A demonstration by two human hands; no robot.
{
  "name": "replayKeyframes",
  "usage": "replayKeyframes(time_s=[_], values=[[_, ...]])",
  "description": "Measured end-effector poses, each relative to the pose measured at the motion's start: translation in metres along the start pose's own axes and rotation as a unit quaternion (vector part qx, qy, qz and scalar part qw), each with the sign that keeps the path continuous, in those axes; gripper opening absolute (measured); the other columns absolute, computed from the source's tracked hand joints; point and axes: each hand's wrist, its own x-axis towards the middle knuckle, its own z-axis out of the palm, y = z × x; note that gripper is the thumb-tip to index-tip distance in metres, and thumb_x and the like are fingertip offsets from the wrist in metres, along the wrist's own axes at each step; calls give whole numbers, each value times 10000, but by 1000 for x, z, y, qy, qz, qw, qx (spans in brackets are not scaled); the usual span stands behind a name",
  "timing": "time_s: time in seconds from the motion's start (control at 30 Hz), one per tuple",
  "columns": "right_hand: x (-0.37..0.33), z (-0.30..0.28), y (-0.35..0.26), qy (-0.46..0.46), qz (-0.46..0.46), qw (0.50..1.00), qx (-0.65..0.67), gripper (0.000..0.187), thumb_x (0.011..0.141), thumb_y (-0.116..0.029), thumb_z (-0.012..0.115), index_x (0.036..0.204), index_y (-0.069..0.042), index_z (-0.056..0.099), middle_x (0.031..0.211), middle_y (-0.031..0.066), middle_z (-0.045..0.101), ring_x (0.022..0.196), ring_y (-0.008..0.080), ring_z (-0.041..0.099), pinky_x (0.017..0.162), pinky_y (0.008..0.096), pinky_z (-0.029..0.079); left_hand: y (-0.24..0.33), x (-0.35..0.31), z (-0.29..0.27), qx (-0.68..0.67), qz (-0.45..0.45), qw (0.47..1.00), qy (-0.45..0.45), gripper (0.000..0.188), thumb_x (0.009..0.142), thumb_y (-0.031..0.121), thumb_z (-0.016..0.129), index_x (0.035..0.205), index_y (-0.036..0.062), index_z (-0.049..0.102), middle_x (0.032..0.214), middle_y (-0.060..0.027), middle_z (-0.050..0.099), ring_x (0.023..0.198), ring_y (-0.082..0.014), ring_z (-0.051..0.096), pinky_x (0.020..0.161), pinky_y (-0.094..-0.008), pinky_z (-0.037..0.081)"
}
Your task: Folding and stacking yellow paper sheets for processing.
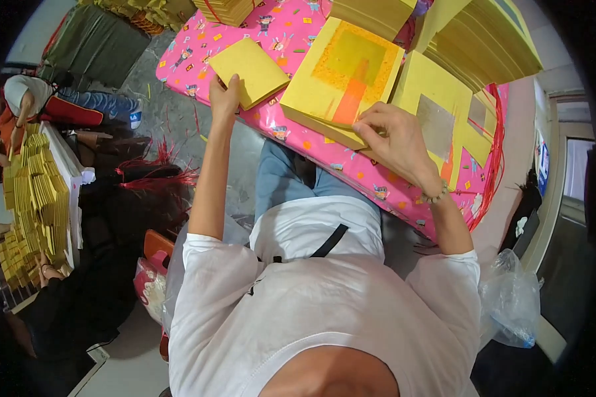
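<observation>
Hands work apart: the left hand clamps a squarish, folded yellow paper packet by its left edge, thumb on top; the right hand bunches at the near edge of a thick, orange-patched yellow paper stack, whether pinching I cannot tell. The packet, over a shiny pink cartoon-printed table cover, should be light and bendable, best gripped along its edge. Thin red strands lie rightward.

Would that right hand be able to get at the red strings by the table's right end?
Probably yes: the right hand is fairly near the red strings, with seemingly only yellow paper lying between.
</observation>
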Motion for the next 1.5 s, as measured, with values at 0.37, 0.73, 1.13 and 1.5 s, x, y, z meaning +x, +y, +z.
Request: replayKeyframes(time_s=[0.37, 0.73, 1.13, 1.5], values=[[3, -4, 7, -21, 29, 999, 38, 238, 784, -217, 621, 740, 12, 669, 738, 104, 623, 635, 263, 608, 602, 355, 470, 115, -82, 27, 176, 341, 894, -231, 330, 707, 204, 745, 999, 79, 656, 1082, -81, 600, 1055, -254, 527, 896, -369, 422], [5, -8, 11, -11, 46, 997, 68, 270, 788, -254, 622, 774, 10, 677, 711, 141, 642, 638, 281, 629, 619, 348, 488, 121, -102, 65, 311, 476, 759, -317, 307, 699, 191, 717, 987, 128, 633, 989, -30, 603, 980, -242, 536, 857, -365, 422], [3, -32, 19, 123, 48, 959, 251, 598, 747, -211, 756, 1251, -42, 483, 1257, 105, 487, 1153, 220, 477, 907, 341, 439, 117, -93, 72, 159, 376, 899, -156, 185, 837, -18, 552, 1015, 18, 587, 865, -96, 622, 795, -222, 601, 719, -305, 474], [32, -29, 31, 30, -18, 938, 344, 1064, 636, -137, 841, 1420, -6, 133, 1420, 149, 296, 1295, 237, 336, 1045, 340, 335, 117, -93, 65, -183, 168, 910, -333, 275, 949, 104, 489, 1203, 0, 510, 1076, -15, 590, 994, -78, 527, 867, -232, 416]])
